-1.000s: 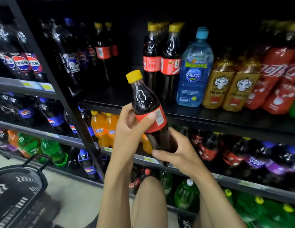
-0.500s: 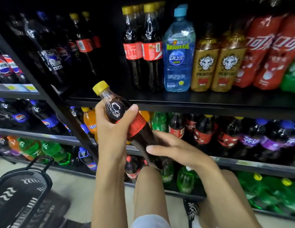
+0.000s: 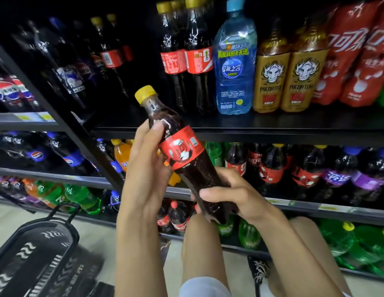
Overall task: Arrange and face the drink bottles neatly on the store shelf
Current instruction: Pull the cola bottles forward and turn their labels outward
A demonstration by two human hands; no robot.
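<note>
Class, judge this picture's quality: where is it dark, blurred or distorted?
Head view: Pepsi bottles at upper left dim and smeared; held cola bottle sharp, with glints; shelf upright slants from wide-lens distortion; basket blurred.

The held bottle (image 3: 182,161) tilts before the shelf (image 3: 272,127), cap up-left, with the left hand (image 3: 146,168) at its middle and the right hand (image 3: 234,196) at its base. Behind, on the shelf, a water bottle (image 3: 235,67) stands between cola bottles (image 3: 197,61) on its left and energy-drink bottles (image 3: 272,78) on its right.
</note>
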